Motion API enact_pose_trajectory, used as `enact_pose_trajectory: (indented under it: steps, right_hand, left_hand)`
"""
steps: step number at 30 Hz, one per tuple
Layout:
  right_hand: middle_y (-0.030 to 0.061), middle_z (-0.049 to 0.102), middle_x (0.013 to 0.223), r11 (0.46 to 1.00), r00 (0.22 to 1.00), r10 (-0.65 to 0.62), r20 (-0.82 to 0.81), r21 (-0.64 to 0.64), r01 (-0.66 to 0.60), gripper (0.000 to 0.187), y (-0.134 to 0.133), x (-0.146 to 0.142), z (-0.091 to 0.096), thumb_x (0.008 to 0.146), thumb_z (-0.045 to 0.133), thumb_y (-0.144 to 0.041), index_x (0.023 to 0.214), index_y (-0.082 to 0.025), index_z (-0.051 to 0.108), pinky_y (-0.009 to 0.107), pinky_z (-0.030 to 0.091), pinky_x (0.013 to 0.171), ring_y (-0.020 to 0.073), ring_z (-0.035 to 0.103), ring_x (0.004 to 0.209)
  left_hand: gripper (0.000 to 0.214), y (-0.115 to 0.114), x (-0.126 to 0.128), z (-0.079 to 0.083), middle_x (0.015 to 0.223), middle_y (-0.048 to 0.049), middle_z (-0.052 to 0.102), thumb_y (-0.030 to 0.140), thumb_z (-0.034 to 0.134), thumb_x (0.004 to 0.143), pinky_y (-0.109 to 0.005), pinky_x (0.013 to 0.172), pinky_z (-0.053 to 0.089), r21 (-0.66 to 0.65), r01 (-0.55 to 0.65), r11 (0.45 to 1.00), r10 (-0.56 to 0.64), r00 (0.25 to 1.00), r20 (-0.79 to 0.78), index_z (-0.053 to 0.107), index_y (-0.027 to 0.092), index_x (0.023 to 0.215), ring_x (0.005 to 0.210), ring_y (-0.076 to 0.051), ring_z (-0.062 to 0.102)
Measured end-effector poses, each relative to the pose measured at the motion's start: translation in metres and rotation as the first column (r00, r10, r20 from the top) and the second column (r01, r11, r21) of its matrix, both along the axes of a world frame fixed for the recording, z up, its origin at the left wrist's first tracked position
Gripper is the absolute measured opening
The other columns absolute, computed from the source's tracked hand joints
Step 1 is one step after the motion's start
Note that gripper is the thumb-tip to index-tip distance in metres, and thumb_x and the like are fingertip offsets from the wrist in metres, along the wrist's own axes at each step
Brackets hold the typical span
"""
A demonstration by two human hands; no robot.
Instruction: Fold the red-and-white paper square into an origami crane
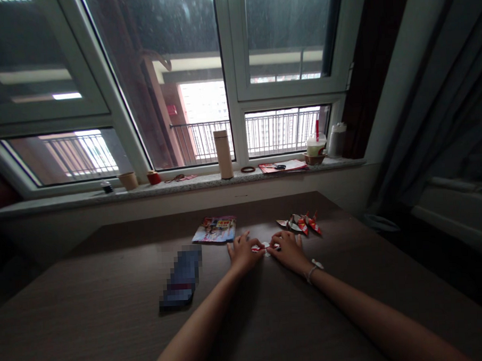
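Note:
My left hand (245, 252) and my right hand (287, 250) meet over the middle of the dark wooden table (121, 281). Between their fingertips lies a small piece of white and red folded paper (267, 249). The thumb and finger of each hand pinch one side of it; the other fingers are partly spread. Fingers hide much of the paper, so its full shape is unclear. Beyond my right hand stand several folded paper cranes (301, 222) in red and white. Past my left hand is a stack of printed colour paper (215, 229).
A blurred dark blue flat object (181, 279) lies left of my left forearm. On the windowsill (177, 184) stand a beige flask (223, 154), a drink cup (316, 144), a white bottle (337, 140), a paper cup (128, 180) and scissors on red paper (284, 167).

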State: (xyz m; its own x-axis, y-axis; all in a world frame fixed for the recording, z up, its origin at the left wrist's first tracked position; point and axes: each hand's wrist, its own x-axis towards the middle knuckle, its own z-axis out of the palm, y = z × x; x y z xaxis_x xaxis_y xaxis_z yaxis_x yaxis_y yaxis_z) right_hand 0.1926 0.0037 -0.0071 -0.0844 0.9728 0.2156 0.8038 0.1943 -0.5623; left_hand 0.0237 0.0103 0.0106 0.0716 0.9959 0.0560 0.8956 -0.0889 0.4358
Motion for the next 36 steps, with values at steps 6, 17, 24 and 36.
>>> enact_pose_trajectory:
  steps: [6,17,24,36]
  right_hand:
    - [0.0021,0.060,0.117,0.999,1.000,-0.030,0.002,-0.018,0.030,0.017,0.003,0.001,0.002,0.081,0.065,-0.043,0.085,-0.027,0.069,0.058,0.017,0.110,0.0280,0.044,0.121]
    - [0.0005,0.062,0.115,0.995,0.998,-0.043,-0.051,-0.094,0.038,0.011,0.010,0.003,0.003,0.077,0.068,-0.034,0.086,-0.029,0.072,0.054,0.016,0.109,0.0288,0.043,0.123]
    - [0.0012,0.062,0.119,0.990,0.999,-0.005,-0.044,-0.139,-0.001,0.014,0.010,0.006,0.009,0.077,0.065,-0.030,0.085,-0.032,0.076,0.051,0.017,0.108,0.0290,0.042,0.124]
    - [0.0007,0.061,0.121,0.995,0.999,0.020,-0.045,-0.099,-0.024,0.020,0.009,0.012,0.002,0.078,0.060,-0.026,0.089,-0.031,0.076,0.048,0.019,0.110,0.0254,0.044,0.124]
  left_hand:
    - [0.021,0.000,0.001,0.002,0.154,0.0000,0.039,0.048,0.069,0.078,-0.066,0.113,0.011,-0.004,0.002,1.000,-0.001,1.000,0.013,0.072,0.036,0.095,0.142,-0.031,0.030]
    - [0.018,0.010,-0.007,-0.010,0.156,0.0033,0.036,0.039,0.065,0.082,-0.063,0.115,0.008,-0.049,0.024,0.999,-0.023,0.999,0.030,0.073,0.040,0.098,0.145,-0.030,0.025]
    - [0.024,0.005,-0.009,-0.002,0.158,0.0057,0.033,0.035,0.058,0.085,-0.060,0.117,0.008,-0.095,0.050,0.994,-0.051,0.999,-0.018,0.072,0.042,0.104,0.147,-0.029,0.022]
    - [0.032,0.004,-0.013,0.000,0.158,0.0053,0.032,0.041,0.052,0.087,-0.057,0.119,0.010,-0.131,0.081,0.988,-0.090,0.993,-0.070,0.068,0.047,0.114,0.148,-0.030,0.021]
